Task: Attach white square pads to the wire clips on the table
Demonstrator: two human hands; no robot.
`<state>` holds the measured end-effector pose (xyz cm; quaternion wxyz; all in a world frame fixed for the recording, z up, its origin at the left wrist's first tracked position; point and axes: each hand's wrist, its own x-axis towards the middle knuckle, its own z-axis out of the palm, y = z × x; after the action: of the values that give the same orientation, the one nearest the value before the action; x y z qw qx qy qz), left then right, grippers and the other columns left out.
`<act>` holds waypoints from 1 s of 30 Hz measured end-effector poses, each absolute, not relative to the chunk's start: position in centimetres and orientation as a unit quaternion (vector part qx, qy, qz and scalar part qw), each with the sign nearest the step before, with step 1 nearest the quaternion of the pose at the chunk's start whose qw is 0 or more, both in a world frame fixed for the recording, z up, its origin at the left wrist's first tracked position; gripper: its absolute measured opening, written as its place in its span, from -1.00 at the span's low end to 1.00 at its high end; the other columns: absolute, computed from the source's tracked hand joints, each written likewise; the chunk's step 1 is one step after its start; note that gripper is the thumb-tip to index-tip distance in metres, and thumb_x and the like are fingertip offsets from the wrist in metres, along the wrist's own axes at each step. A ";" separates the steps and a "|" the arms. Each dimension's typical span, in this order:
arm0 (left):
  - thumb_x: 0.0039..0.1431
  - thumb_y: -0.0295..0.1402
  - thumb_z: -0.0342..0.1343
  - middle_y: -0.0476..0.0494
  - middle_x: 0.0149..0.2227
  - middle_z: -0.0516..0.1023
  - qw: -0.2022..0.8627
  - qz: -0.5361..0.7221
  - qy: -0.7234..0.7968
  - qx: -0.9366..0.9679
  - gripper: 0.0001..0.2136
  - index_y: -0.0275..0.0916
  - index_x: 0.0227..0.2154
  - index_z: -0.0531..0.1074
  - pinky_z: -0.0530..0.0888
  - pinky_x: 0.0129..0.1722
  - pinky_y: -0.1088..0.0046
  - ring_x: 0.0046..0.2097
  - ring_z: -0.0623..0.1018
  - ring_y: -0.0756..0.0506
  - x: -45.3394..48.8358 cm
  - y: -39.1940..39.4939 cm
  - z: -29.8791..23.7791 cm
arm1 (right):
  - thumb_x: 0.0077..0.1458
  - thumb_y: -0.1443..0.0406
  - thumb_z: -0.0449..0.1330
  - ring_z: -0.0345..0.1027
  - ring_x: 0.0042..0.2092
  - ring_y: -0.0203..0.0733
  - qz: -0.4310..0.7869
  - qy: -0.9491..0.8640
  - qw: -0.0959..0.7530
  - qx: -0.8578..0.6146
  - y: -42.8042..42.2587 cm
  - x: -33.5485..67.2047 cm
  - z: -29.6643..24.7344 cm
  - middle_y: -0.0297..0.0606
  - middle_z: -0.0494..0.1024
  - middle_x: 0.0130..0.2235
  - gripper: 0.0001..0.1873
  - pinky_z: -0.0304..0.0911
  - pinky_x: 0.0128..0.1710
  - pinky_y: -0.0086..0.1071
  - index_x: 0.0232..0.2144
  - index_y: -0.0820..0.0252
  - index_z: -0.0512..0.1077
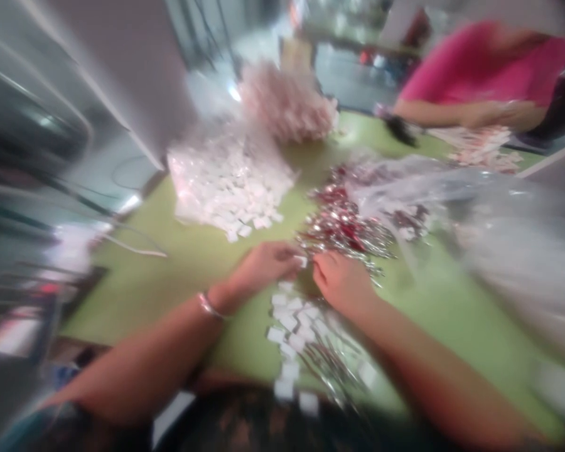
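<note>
In the head view, a plastic bag (188, 182) on the left of the green worktop (169, 295) lies with its mouth towards the near side, and small white pieces (245, 182) fill it and spill out at its near edge. Right of it, a clear plastic bag (395, 182) lies partly over a heap of slender metallic pieces (339, 220), silver with some red; whether any are inside is unclear. A bulky translucent plastic bag (532, 251) takes up the right side, its contents too blurred to tell.

Between the two hands, a small white tab (302, 260) sits at the fingertips of the left hand (270, 262), whose thumb and fingers are closed in a pinch on it. The right hand (343, 280) is just beside it, fingers curled inward; blur hides whether they grip anything. The metallic heap lies just beyond the right hand.

Nearer, below the hands, flat, squarish white tabs (294, 323) lie loosely overlapping, with thin, shiny rods (329, 364) to their right, roughly side by side. A band (209, 306) circles the left wrist. At the far side stands a pale pink, ruffled-looking bundle (287, 103); far right, a person in a pink top (480, 69) has their forearms over a pile of pale strips (484, 145).
</note>
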<state>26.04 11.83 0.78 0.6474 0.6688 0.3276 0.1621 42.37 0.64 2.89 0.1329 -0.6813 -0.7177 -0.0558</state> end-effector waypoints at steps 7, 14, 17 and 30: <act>0.14 -0.22 0.17 -0.11 -0.51 0.56 0.648 0.106 0.268 0.705 -0.74 -0.30 -0.22 0.55 0.43 -0.49 0.51 -0.50 0.50 0.01 25.9 12.3 0.3 | 0.18 0.42 -0.04 0.30 -0.41 -0.22 0.014 -0.702 0.133 -0.699 0.0 41.4 2.7 -0.21 0.49 -0.42 -0.77 0.03 -0.42 -0.36 -0.37 0.25 0.42; 0.20 -0.20 0.11 -0.23 -0.14 0.57 0.322 0.220 0.293 0.873 -0.73 -0.21 -0.13 0.53 0.46 -0.13 0.28 -0.12 0.50 -0.15 25.1 14.6 1.7 | 0.12 0.37 0.08 0.23 -0.48 -0.28 0.154 -0.710 0.058 -0.685 -0.4 40.6 5.1 -0.30 0.47 -0.50 -0.79 -0.02 -0.45 -0.38 -0.53 0.19 0.41; 0.27 -0.39 -0.04 -0.35 -0.04 0.51 0.140 0.251 0.302 0.909 -0.71 -0.32 -0.06 0.50 0.34 0.06 0.09 0.04 0.39 -0.25 24.7 16.4 0.8 | 0.15 0.38 0.07 0.29 -0.42 -0.29 0.200 -0.717 0.094 -0.661 0.3 41.3 5.7 -0.33 0.49 -0.46 -0.76 0.07 -0.38 -0.40 -0.50 0.17 0.47; 0.16 -0.42 0.10 -0.25 -0.28 0.49 0.112 0.187 0.320 0.922 -0.82 -0.30 -0.26 0.58 0.39 -0.07 0.19 -0.16 0.40 -0.21 24.8 16.4 0.1 | 0.27 0.35 -0.02 0.33 -0.31 -0.21 -0.007 -0.653 0.024 -0.757 3.6 44.4 2.5 -0.19 0.45 -0.12 -0.73 0.03 -0.41 -0.34 -0.13 0.13 0.46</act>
<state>24.81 16.37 0.13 0.1118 0.9221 0.3200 0.1866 44.39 3.57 2.48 0.0240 -0.7573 -0.6526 -0.0065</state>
